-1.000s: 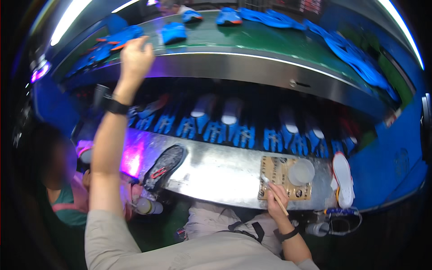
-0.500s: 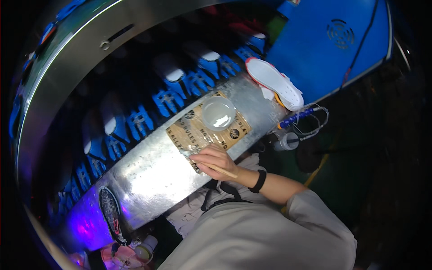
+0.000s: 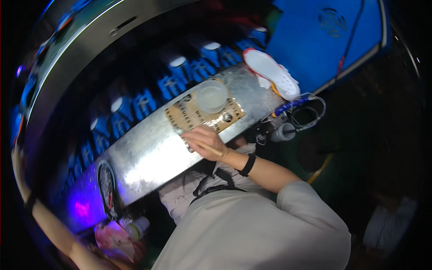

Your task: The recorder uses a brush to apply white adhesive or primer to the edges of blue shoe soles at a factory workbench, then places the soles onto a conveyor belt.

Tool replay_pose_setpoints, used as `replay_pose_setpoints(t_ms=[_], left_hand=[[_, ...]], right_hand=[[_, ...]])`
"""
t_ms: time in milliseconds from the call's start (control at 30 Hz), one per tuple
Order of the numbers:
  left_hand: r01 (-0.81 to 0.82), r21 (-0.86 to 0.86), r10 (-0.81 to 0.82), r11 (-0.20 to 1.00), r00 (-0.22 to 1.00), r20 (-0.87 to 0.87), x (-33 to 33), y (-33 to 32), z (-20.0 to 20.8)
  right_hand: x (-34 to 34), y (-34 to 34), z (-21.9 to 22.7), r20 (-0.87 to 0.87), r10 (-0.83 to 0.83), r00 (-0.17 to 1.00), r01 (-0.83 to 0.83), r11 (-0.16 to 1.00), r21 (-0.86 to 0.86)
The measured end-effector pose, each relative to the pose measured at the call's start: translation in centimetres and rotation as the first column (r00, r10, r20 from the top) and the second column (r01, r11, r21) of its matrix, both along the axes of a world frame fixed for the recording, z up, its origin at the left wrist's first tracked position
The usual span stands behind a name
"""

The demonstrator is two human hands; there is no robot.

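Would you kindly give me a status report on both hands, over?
Right hand holding brush at edge of brown sheet. Left hand at picture's left rim, grip unclear. Translucent bowl on sheet, beyond right hand.

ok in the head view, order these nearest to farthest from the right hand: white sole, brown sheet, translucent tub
1. Brown sheet: on the metal bench, right at the right hand.
2. Translucent tub: beyond the hand, on the sheet.
3. White sole: farther right, at the bench's far end.
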State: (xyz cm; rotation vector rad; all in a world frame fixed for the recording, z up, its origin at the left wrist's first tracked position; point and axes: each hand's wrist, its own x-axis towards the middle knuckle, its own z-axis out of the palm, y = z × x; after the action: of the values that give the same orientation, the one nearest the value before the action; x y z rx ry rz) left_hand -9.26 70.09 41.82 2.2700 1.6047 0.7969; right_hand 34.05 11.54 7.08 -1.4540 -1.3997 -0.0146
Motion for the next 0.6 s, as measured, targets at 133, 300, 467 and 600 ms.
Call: replay_pose_setpoints(t_ms=[133, 300, 467, 600], left_hand=[[0.208, -0.374, 0.098, 0.904, 0.751, 0.653, -6.7, -1.1, -0.6], [0.423, -0.271, 0.025, 0.865, 0.503, 0.864, -2.8, -10.9, -7.9], [0.327, -0.361, 0.134, 0.874, 0.552, 0.823, 8.4, -32.6, -15.5], [0.488, -0.562, 0.376, 0.668, 0.430, 0.821, 11.0, -41.0, -23.8]], right_hand=[[0.1, 0.1, 0.0, -0.071, 0.019, 0.997, -0.020, 1.000, -0.013], [1.4, -1.0, 6.2, -0.305, -0.102, 0.947, 0.100, 0.995, -0.024], [8.6, -1.6, 10.5, -0.183, -0.301, 0.936, 0.264, 0.943, -0.201], [11.0, -0.5, 11.1, -0.119, -0.318, 0.940, 0.250, 0.884, -0.395]])
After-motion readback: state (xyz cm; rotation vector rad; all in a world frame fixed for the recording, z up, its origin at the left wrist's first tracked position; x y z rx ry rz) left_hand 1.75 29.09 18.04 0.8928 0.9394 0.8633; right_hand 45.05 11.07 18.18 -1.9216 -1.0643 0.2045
